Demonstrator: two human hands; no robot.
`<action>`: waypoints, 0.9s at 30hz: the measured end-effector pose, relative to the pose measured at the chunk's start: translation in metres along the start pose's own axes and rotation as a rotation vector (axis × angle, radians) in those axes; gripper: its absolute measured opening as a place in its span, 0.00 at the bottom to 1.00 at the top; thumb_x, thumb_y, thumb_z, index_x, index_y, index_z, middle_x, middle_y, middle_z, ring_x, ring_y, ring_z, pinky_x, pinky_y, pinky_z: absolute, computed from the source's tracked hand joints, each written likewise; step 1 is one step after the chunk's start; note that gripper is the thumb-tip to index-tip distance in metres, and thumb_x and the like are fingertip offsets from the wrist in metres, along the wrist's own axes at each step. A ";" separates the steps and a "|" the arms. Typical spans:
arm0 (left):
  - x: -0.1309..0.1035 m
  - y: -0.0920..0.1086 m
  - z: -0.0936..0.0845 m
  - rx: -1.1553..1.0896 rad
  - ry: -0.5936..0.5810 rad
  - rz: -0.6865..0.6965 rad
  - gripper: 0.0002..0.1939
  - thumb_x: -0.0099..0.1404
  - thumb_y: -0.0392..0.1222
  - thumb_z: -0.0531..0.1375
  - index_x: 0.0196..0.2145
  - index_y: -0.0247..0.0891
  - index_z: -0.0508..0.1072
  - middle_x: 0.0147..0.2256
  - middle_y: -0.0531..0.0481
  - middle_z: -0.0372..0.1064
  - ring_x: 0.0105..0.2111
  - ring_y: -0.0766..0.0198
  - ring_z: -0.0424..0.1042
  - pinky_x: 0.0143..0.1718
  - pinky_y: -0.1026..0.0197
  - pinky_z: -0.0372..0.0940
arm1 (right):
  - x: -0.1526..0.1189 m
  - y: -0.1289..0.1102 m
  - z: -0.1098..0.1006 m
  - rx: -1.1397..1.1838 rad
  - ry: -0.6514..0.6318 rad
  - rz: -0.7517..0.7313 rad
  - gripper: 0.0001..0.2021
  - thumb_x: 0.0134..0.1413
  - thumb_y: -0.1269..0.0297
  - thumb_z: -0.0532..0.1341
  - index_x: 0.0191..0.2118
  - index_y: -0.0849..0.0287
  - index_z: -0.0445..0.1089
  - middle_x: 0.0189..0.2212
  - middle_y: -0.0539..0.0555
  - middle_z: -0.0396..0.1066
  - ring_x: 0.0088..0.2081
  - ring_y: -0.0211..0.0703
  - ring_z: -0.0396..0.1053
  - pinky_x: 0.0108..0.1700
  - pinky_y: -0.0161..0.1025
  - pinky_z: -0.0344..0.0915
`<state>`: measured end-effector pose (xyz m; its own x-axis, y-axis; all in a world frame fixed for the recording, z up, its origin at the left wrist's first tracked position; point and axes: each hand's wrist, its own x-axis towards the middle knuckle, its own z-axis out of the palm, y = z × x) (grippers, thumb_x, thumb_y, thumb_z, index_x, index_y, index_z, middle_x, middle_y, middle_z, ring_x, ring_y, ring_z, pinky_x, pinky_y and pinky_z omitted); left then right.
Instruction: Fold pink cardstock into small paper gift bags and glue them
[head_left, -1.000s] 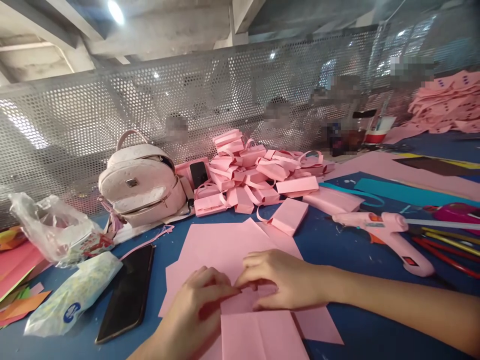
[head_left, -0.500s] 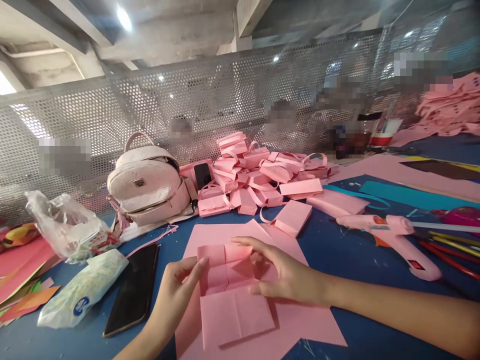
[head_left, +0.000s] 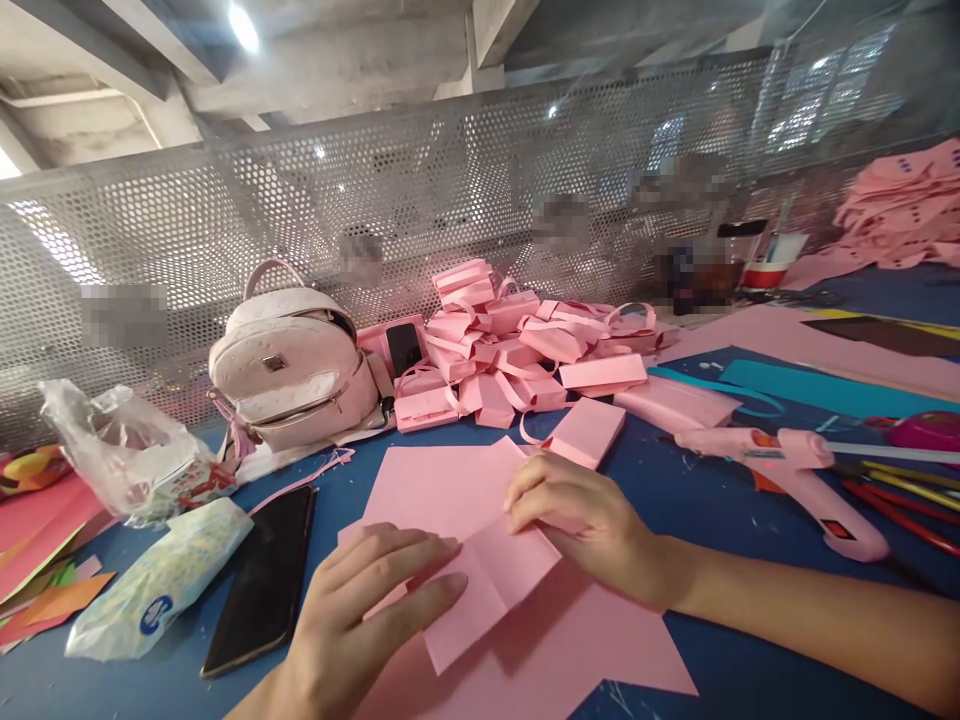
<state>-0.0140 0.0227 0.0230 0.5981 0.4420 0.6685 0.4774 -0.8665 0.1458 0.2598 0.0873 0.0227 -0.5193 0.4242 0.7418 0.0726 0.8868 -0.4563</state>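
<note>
A creased pink paper piece [head_left: 491, 585] is tilted between both hands, above larger pink sheets [head_left: 435, 475] on the blue table. My left hand [head_left: 382, 600] holds its left edge between thumb and fingers. At its upper right, my right hand [head_left: 574, 510] has its fingers curled over the edge; the right thumb is hidden behind the paper. Just beyond the hands lies a small pink paper box [head_left: 589, 432] with a strip handle. A heap of similar pink paper boxes [head_left: 517, 345] stands behind it.
On the left are a black phone [head_left: 262, 590], a tissue pack [head_left: 161, 580], a plastic bag [head_left: 135, 455] and a pale backpack [head_left: 289, 365]. A pink glue gun [head_left: 795, 480] and scissors [head_left: 900, 510] lie right. Perforated metal mesh [head_left: 420, 190] rises behind.
The folded paper has turned over and tilted, hiding its open flaps. My left hand has moved right over its edge, and my right hand's fingers have closed over the top.
</note>
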 end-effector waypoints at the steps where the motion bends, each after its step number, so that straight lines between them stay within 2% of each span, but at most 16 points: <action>1: -0.002 0.000 0.000 0.048 -0.007 0.015 0.18 0.75 0.33 0.52 0.57 0.43 0.73 0.51 0.44 0.77 0.53 0.58 0.74 0.55 0.55 0.66 | 0.000 0.000 -0.001 -0.033 -0.009 -0.042 0.09 0.69 0.71 0.56 0.39 0.56 0.73 0.36 0.55 0.72 0.39 0.41 0.70 0.43 0.40 0.66; 6: -0.013 0.005 0.006 0.146 -0.091 0.120 0.19 0.78 0.34 0.45 0.57 0.40 0.71 0.51 0.44 0.77 0.57 0.58 0.72 0.58 0.54 0.63 | -0.003 0.003 -0.001 -0.094 -0.124 -0.110 0.14 0.65 0.78 0.51 0.41 0.56 0.72 0.38 0.56 0.74 0.40 0.42 0.69 0.43 0.41 0.66; 10: -0.018 0.003 0.007 0.213 -0.150 0.187 0.20 0.78 0.34 0.44 0.55 0.39 0.73 0.49 0.45 0.79 0.57 0.56 0.71 0.60 0.52 0.63 | -0.005 0.004 0.003 -0.087 -0.213 -0.078 0.15 0.66 0.75 0.50 0.48 0.58 0.72 0.42 0.58 0.75 0.44 0.44 0.69 0.48 0.44 0.67; 15: -0.010 -0.008 0.007 0.228 -0.077 0.377 0.16 0.77 0.37 0.50 0.52 0.35 0.75 0.46 0.45 0.80 0.52 0.54 0.76 0.56 0.52 0.68 | -0.006 0.008 0.004 -0.139 -0.316 -0.131 0.16 0.71 0.68 0.51 0.58 0.60 0.70 0.51 0.60 0.75 0.55 0.47 0.67 0.57 0.47 0.64; 17: -0.004 -0.009 0.008 0.195 -0.069 0.392 0.14 0.75 0.39 0.54 0.50 0.34 0.76 0.45 0.45 0.81 0.48 0.55 0.78 0.54 0.54 0.71 | -0.008 0.010 0.004 -0.137 -0.348 -0.117 0.18 0.72 0.66 0.51 0.60 0.59 0.69 0.54 0.59 0.74 0.58 0.47 0.65 0.60 0.47 0.62; 19: 0.000 -0.009 0.008 0.116 -0.107 0.339 0.13 0.74 0.41 0.55 0.50 0.32 0.75 0.44 0.43 0.81 0.47 0.57 0.78 0.52 0.57 0.72 | -0.009 0.011 0.005 -0.111 -0.373 -0.049 0.18 0.73 0.65 0.51 0.61 0.56 0.68 0.57 0.58 0.72 0.61 0.46 0.64 0.63 0.47 0.60; 22: 0.003 -0.010 0.010 -0.111 -0.207 0.123 0.20 0.74 0.48 0.54 0.56 0.33 0.71 0.50 0.37 0.76 0.52 0.57 0.75 0.53 0.58 0.72 | -0.009 0.011 0.009 -0.016 -0.370 0.112 0.18 0.73 0.64 0.51 0.61 0.53 0.70 0.60 0.57 0.69 0.62 0.44 0.64 0.64 0.45 0.60; 25: -0.001 -0.012 0.016 -0.314 -0.250 -0.097 0.27 0.70 0.58 0.56 0.61 0.42 0.67 0.59 0.35 0.66 0.59 0.52 0.68 0.55 0.54 0.70 | -0.010 0.011 0.013 0.134 -0.344 0.278 0.17 0.73 0.62 0.52 0.60 0.50 0.70 0.61 0.56 0.68 0.61 0.43 0.65 0.63 0.43 0.62; 27: -0.005 -0.013 0.021 -0.355 -0.256 -0.165 0.26 0.69 0.59 0.56 0.61 0.48 0.68 0.63 0.37 0.61 0.61 0.50 0.66 0.54 0.54 0.71 | -0.011 0.011 0.016 0.232 -0.321 0.377 0.16 0.72 0.61 0.52 0.59 0.48 0.72 0.61 0.55 0.67 0.62 0.45 0.64 0.64 0.44 0.61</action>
<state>-0.0098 0.0361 0.0027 0.6935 0.5849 0.4206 0.3562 -0.7859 0.5054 0.2528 0.0896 0.0022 -0.7303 0.5953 0.3351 0.1331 0.6051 -0.7849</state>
